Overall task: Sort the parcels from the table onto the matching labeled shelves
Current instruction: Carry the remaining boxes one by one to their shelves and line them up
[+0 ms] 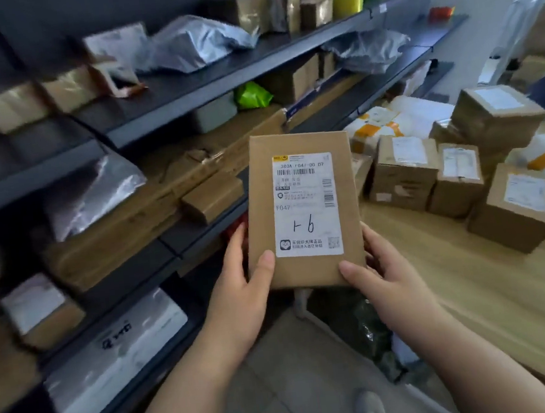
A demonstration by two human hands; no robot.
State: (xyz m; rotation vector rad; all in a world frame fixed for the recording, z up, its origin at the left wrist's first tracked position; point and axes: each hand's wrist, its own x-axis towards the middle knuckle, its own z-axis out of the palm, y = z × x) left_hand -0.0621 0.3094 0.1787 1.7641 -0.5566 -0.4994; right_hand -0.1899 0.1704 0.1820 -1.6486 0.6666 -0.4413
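A flat brown cardboard parcel (261, 180) is held upright in front of me, its white shipping label with a handwritten "1-6" facing the camera. My left hand (239, 288) grips its lower left corner, thumb on the front. My right hand (384, 275) grips the lower right corner, thumb on the front too. Dark metal shelves (183, 90) run along the left, loaded with boxes and grey mailer bags. The wooden table (477, 285) on the right carries several more cardboard parcels (403, 174).
White and orange mailer bags (390, 121) lie at the table's far end. A long brown carton (160, 192) fills the middle shelf. A dark bag (369, 324) sits on the tiled floor beside the table. My shoe (368, 406) shows below.
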